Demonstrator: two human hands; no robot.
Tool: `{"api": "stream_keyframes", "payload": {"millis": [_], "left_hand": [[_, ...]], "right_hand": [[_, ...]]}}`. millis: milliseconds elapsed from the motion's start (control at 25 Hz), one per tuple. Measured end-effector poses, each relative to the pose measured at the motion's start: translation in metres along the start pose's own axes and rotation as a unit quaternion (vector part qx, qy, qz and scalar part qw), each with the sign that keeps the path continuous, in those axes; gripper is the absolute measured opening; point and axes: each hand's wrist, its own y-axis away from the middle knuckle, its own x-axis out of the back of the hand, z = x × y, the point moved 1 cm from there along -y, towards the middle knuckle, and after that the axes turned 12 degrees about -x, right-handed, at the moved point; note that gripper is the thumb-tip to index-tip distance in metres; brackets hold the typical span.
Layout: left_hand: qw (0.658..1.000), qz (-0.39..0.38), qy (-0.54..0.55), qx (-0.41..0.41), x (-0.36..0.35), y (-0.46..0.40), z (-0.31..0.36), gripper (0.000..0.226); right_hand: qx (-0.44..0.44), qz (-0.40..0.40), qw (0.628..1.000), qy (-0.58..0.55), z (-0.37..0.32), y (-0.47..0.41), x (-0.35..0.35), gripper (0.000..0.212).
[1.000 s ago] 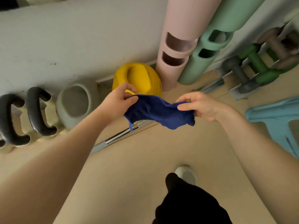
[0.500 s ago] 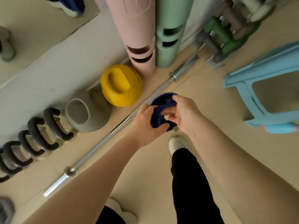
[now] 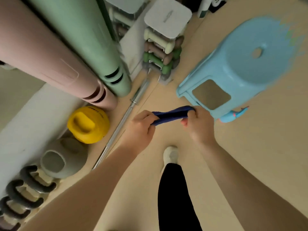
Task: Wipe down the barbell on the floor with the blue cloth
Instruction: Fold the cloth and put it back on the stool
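Note:
A dark blue cloth (image 3: pixel 171 114) is stretched into a narrow band between my two hands, held in the air above the floor. My left hand (image 3: pixel 141 129) grips its left end and my right hand (image 3: pixel 199 124) grips its right end. The silver barbell (image 3: pixel 123 117) lies on the tan floor, running diagonally from lower left up toward the dumbbell rack. It sits just left of my left hand, and my left forearm hides its lower part. The cloth does not touch the bar.
A yellow kettlebell (image 3: pixel 88 125) and a grey one (image 3: pixel 60 160) stand left of the bar, with dark kettlebells (image 3: pixel 25 194) further down. Pink (image 3: pixel 50 52) and green (image 3: pixel 83 37) rolled mats lean nearby. A dumbbell rack (image 3: pixel 161 55) stands ahead, a light blue stool (image 3: pixel 241 64) to the right. My white shoe (image 3: pixel 170 155) is below.
The cloth went from bunched between both hands to pulled out into a taut strip. My hands moved apart, and the camera view shifted right and forward along the bar.

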Motion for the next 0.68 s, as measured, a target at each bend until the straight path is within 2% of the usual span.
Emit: {"api": "stream_keyframes", "payload": {"millis": [80, 160, 240, 320, 400, 480, 680], "left_hand": [[1.0, 0.005, 0.004, 0.007, -0.009, -0.031, 0.026, 0.035], [0.992, 0.014, 0.071, 0.108, -0.02, -0.065, 0.049, 0.035], [0.956, 0.028, 0.186, 0.225, -0.033, -0.102, 0.069, 0.034], [0.921, 0.059, 0.271, 0.273, -0.041, -0.138, 0.085, 0.034], [0.9, 0.069, 0.328, 0.278, -0.047, -0.186, 0.11, 0.035], [0.888, 0.073, 0.372, 0.261, -0.047, -0.236, 0.139, 0.033], [0.89, 0.076, 0.41, 0.184, -0.035, -0.334, 0.201, 0.033]], "right_hand": [[-0.004, 0.014, 1.0, -0.02, 0.004, -0.017, 0.037, 0.036], [-0.041, -0.014, 0.994, -0.101, 0.002, -0.036, 0.073, 0.026], [-0.098, -0.053, 0.975, -0.193, -0.004, -0.054, 0.11, 0.026], [-0.115, -0.08, 0.952, -0.271, -0.014, -0.071, 0.147, 0.022], [-0.095, -0.083, 0.927, -0.354, -0.027, -0.092, 0.191, 0.008], [-0.066, -0.069, 0.895, -0.435, -0.039, -0.11, 0.23, 0.016], [0.018, -0.029, 0.826, -0.563, -0.079, -0.128, 0.307, 0.009]]}}
